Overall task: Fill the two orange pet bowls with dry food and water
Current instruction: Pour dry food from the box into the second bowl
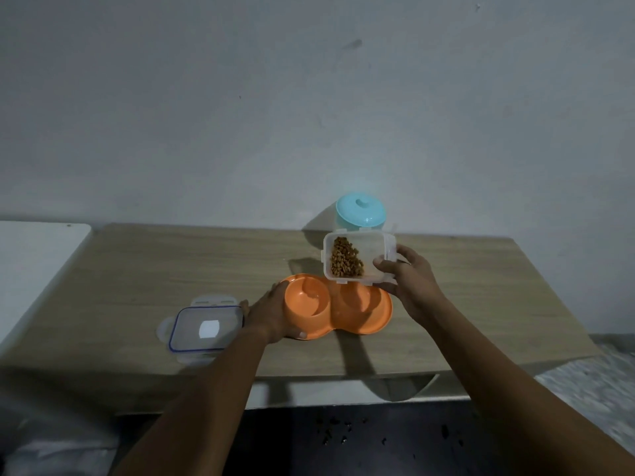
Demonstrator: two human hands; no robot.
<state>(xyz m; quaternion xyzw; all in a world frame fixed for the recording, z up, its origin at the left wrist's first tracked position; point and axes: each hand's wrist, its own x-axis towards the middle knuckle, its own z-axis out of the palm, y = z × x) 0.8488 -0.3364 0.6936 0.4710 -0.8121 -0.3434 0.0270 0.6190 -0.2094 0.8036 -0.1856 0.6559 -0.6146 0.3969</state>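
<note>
An orange double pet bowl (357, 321) sits in the middle of the wooden table (171, 269), both cups with no food in them. My left hand (269, 312) grips its left rim, thumb on the near edge. My right hand (407, 278) holds a clear plastic container (372, 250) by its right side, lifted and tilted above the far edge of the right cup. Brown dry food (345, 259) is heaped in the container's left half. A light blue lidded jug (360, 213) stands behind the container, against the wall.
The container's clear lid (206, 327) with a blue seal lies flat on the table left of my left hand. A white surface (37, 262) adjoins the table on the left. Dark crumbs are scattered on the floor (343, 438) below the table's near edge.
</note>
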